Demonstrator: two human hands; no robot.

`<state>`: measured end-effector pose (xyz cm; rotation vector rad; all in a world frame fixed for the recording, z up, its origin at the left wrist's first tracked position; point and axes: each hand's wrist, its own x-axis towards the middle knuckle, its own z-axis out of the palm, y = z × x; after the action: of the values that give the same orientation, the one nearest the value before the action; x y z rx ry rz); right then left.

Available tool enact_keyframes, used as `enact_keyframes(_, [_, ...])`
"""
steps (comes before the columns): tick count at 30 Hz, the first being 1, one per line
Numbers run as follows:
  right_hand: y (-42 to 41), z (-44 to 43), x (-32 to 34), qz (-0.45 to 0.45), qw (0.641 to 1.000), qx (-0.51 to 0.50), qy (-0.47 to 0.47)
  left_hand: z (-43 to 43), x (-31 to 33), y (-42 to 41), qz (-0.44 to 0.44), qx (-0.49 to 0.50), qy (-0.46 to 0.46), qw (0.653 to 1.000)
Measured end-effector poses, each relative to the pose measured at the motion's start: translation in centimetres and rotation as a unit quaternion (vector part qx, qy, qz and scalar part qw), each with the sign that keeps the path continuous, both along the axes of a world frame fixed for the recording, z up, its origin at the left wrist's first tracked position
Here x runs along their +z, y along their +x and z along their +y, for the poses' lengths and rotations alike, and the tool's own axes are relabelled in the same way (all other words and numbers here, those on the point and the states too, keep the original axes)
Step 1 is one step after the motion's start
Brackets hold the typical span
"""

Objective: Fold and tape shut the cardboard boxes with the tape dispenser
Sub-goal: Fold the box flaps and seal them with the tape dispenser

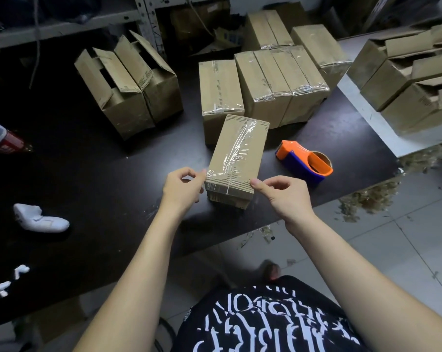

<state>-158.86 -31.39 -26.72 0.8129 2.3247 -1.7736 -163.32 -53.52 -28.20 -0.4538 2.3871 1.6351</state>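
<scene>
**A:** Position of the cardboard box [237,158]?

**B:** It lies flat on the dark table [88,161], near the front edge, with its long axis pointing away from the person. Clear tape runs lengthwise along the top, wrinkled, and folds over the near end.

**A:** Hands?

**B:** Both are at the near end. Left hand [183,185]: thumb and forefinger closed together in a pinch at the near-left top corner, the remaining fingers curled in. Right hand [283,193]: thumb laid on the near-right top corner, forefinger bent against the end face under it, the other fingers tucked toward the palm. I cannot tell from here whether they nip tape or only cardboard.

**A:** Tape dispenser [303,161]?

**B:** Orange and blue. It rests on the table just right of the box, apart from it.

**A:** Other stock?

**B:** Taped boxes [278,80] stand in a row behind, the nearest just beyond the far end of the box. Two open boxes [128,82] with raised flaps stand at far left. More open-flapped ones sit on a white table [382,128] at right.

**A:** Miscellaneous?

**B:** Tape scraps [367,199] lie on the tiled floor by the table's right end. A white object [39,219] lies on the table's left side, and a red-labelled canister [4,139] sits at the far left edge.
</scene>
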Motion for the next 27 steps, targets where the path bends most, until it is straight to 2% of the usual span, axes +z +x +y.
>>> enact_keyframes(4, [0.0,-0.1,0.3,-0.029,0.999,0.021,-0.013,-0.2,1.5,-1.2,-0.050,-0.100,-0.131,0.985])
enact_keyframes(7, [-0.2,-0.1,0.3,-0.029,0.999,0.016,-0.009,0.5,2.5,-2.6,-0.123,-0.218,-0.219,0.943])
enact_keyframes(9, [-0.3,0.1,0.4,-0.026,1.000,0.007,-0.004,0.3,2.8,-3.0,-0.152,-0.245,-0.262,0.921])
enact_keyframes(11, [-0.3,0.2,0.2,-0.023,1.000,0.010,0.001,-0.5,3.0,-2.8,-0.139,-0.223,-0.233,0.936])
enact_keyframes(14, [-0.3,0.2,-0.2,-0.014,1.000,0.015,0.010,-0.8,2.1,-1.8,0.038,-0.130,-0.126,0.983])
enact_keyframes(16, [-0.2,0.3,-0.4,0.002,1.000,0.012,0.005,-0.4,1.8,-0.8,0.105,-0.083,-0.073,0.988])
enact_keyframes(21, [-0.1,1.7,0.0,0.036,0.998,0.003,-0.047,0.1,1.1,0.5,0.133,-0.069,-0.070,0.986])
enact_keyframes(24, [-0.3,2.3,0.0,0.040,0.998,0.015,-0.047,0.6,0.5,0.5,0.128,-0.092,-0.107,0.982])
enact_keyframes(27, [-0.2,2.4,-0.3,0.045,0.998,0.031,-0.038,1.0,-0.1,0.7,0.110,-0.103,-0.097,0.984])
